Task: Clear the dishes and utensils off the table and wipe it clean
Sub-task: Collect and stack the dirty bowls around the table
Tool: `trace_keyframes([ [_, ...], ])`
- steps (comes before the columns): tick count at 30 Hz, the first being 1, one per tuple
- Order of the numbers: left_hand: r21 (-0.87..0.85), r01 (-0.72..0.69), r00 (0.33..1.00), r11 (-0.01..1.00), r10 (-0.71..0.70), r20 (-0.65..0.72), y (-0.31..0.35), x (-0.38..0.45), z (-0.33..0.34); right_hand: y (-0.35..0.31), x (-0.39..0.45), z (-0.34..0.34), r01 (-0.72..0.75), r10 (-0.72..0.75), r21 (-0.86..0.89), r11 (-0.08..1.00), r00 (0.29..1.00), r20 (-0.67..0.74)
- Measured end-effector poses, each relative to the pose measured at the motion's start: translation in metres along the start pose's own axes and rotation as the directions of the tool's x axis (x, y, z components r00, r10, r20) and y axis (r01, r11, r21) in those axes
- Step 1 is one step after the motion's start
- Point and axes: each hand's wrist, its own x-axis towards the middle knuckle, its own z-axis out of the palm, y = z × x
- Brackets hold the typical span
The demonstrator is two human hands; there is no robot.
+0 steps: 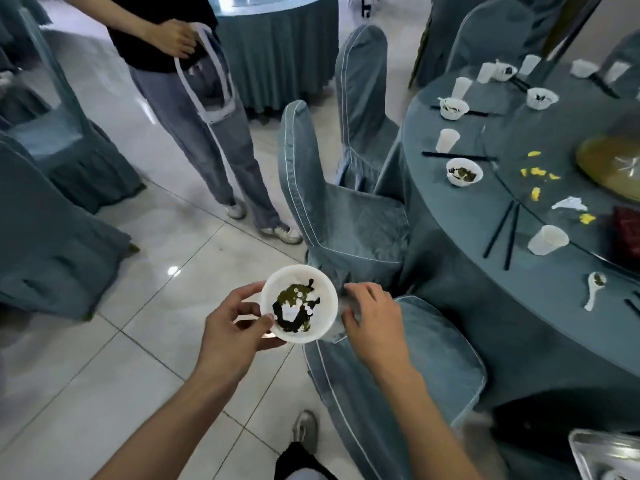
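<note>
Nearby, round blue-clothed table (pixel 450 216), white tiled floor (pixel 138 341), left grip (pixel 235 327) holding soiled bowl (pixel 299 303), right grip (pixel 374 323) relaxed

glossy tile floor (pixel 145 358), matt cloth chair covers (pixel 349 223), white plastic bowl (pixel 322 289)

Yellowish platter (pixel 613 168) cut by right edge, dark red item (pixel 628 233) likewise, metal tray (pixel 602 455) clipped at bottom-right corner, bystander (pixel 180 81) cropped above torso, right hand (pixel 372 323) fingertips motion-blurred, far cups (pixel 486 72) too small for detail.
</note>
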Motion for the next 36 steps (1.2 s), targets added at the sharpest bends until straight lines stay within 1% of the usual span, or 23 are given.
trace_keyframes([
  [4, 0.014, -0.028, 0.998, 1.000, 0.028, 0.053, 0.031, 0.055, 0.003, -0.015, 0.052, 0.005, -0.041, 0.041, 0.005, 0.999, 0.999, 0.004],
  [8, -0.016, -0.013, 0.995, 1.000, 0.015, 0.096, 0.051, 0.103, 0.013, -0.020, 0.090, 0.004, -0.081, 0.081, 0.002, 0.997, 0.997, -0.013],
  [12, 0.013, -0.008, 0.980, 1.000, 0.006, 0.200, 0.070, 0.164, 0.029, -0.014, 0.136, 0.006, -0.199, 0.199, -0.002, 0.980, 0.979, -0.036],
  [15, 0.055, -0.009, 0.958, 0.998, -0.007, 0.286, 0.088, 0.216, 0.040, -0.014, 0.172, 0.011, -0.290, 0.289, 0.002, 0.957, 0.953, -0.088],
  [21, 0.132, -0.070, 0.887, 0.989, 0.002, 0.461, 0.129, 0.316, 0.054, -0.031, 0.243, 0.021, -0.465, 0.466, 0.047, 0.884, 0.874, -0.138],
  [27, 0.164, -0.103, 0.812, 0.981, -0.013, 0.584, 0.159, 0.383, 0.088, -0.028, 0.286, 0.013, -0.566, 0.569, 0.074, 0.821, 0.801, -0.184],
  [32, 0.182, -0.098, 0.763, 0.978, -0.044, 0.645, 0.174, 0.416, 0.135, 0.011, 0.314, -0.004, -0.639, 0.639, 0.097, 0.763, 0.722, -0.265],
  [36, 0.199, -0.100, 0.751, 0.975, -0.057, 0.658, 0.178, 0.442, 0.183, 0.067, 0.342, -0.020, -0.664, 0.682, 0.182, 0.725, 0.656, -0.323],
])
